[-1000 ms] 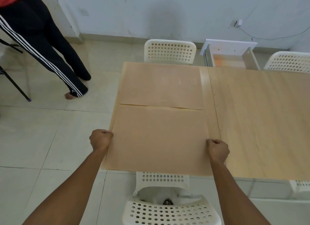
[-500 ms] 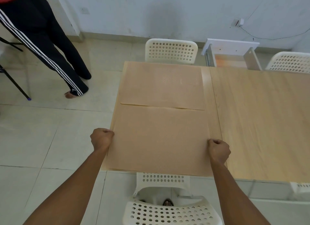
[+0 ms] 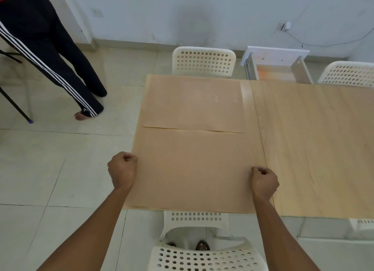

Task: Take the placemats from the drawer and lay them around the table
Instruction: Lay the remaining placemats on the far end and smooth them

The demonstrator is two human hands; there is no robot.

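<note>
Two tan placemats lie flat on the left end of the light wooden table [image 3: 315, 141]. The far placemat [image 3: 194, 104] sits in front of the far chair. The near placemat [image 3: 192, 167] reaches the table's near edge, and its far edge meets the far mat. My left hand [image 3: 121, 169] is closed in a fist on the near mat's left edge. At the mat's right edge my right hand [image 3: 264, 180] is fisted too. The white drawer [image 3: 277, 66] stands pulled out beyond the table's far side.
White perforated chairs stand at the far side [image 3: 203, 61], the far right [image 3: 348, 73] and right below me [image 3: 204, 254]. A person in black striped trousers [image 3: 50, 54] stands on the tiled floor at the left, beside a black chair leg [image 3: 16, 104].
Both fists have stayed on the near placemat's edges. The mat and my hands have barely shifted; only the view has moved slightly.
</note>
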